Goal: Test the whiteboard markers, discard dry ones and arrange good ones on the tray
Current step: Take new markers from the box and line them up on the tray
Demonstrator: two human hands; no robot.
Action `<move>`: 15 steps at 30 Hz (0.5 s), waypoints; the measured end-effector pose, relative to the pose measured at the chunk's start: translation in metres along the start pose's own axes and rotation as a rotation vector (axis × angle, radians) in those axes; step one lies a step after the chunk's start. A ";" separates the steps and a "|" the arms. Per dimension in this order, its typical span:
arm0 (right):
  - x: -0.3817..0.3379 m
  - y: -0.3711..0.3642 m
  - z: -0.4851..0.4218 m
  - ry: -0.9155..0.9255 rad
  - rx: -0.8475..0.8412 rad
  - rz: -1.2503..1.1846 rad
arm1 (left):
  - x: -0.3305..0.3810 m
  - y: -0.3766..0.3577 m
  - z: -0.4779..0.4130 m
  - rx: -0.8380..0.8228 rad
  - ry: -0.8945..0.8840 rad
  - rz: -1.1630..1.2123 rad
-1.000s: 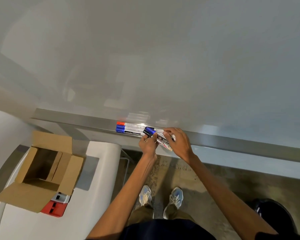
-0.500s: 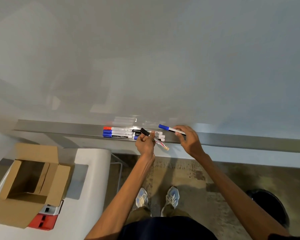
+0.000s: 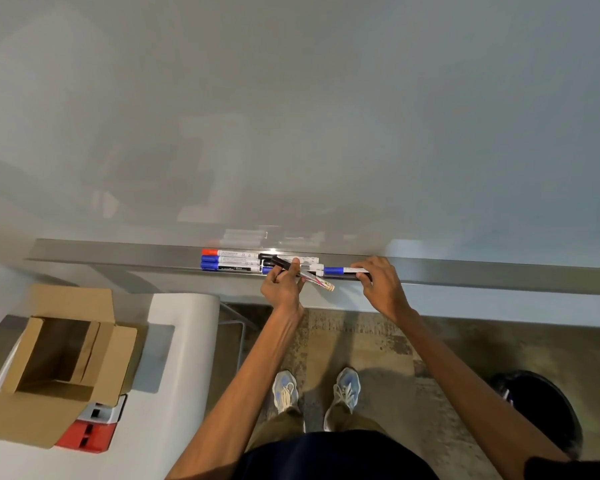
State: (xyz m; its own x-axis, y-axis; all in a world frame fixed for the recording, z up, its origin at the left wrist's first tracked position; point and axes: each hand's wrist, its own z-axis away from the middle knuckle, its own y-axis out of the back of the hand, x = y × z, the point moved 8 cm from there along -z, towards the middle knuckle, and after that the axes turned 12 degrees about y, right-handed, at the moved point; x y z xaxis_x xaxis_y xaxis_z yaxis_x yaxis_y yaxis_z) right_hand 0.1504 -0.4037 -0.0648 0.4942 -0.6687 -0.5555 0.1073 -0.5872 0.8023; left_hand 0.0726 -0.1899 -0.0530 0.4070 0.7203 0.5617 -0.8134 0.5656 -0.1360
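Several white markers with red, blue and black caps (image 3: 232,260) lie side by side on the metal whiteboard tray (image 3: 118,252). My left hand (image 3: 283,289) grips a black-capped marker (image 3: 305,276) tilted over the tray's front edge. My right hand (image 3: 381,284) pinches a blue-capped marker (image 3: 342,270) lying level on the tray, just right of the group. The whiteboard (image 3: 326,116) above is blank.
An open cardboard box (image 3: 59,358) sits on a white table (image 3: 160,410) at lower left, with a red and white object (image 3: 90,431) beside it. A black bin (image 3: 541,410) stands on the floor at lower right. My feet are below the tray.
My right hand has drawn the blue-capped marker out of the bundle and lowered it onto the tray to the right. My left hand keeps the black-capped marker.
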 end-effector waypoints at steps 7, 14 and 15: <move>-0.004 -0.004 -0.002 -0.010 -0.106 0.049 | -0.007 -0.010 0.004 -0.029 0.060 0.069; -0.001 0.010 -0.002 -0.067 -0.075 -0.035 | -0.014 -0.023 0.004 -0.057 0.087 0.050; -0.001 0.016 -0.003 -0.082 -0.052 -0.072 | -0.014 -0.024 0.004 -0.059 0.089 0.050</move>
State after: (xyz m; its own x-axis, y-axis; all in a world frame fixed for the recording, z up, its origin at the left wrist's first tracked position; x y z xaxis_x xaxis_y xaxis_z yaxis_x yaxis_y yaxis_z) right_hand 0.1539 -0.4111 -0.0510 0.4115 -0.6623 -0.6261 0.1856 -0.6116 0.7691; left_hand 0.0853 -0.2153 -0.0546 0.4041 0.7792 0.4790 -0.8085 0.5492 -0.2113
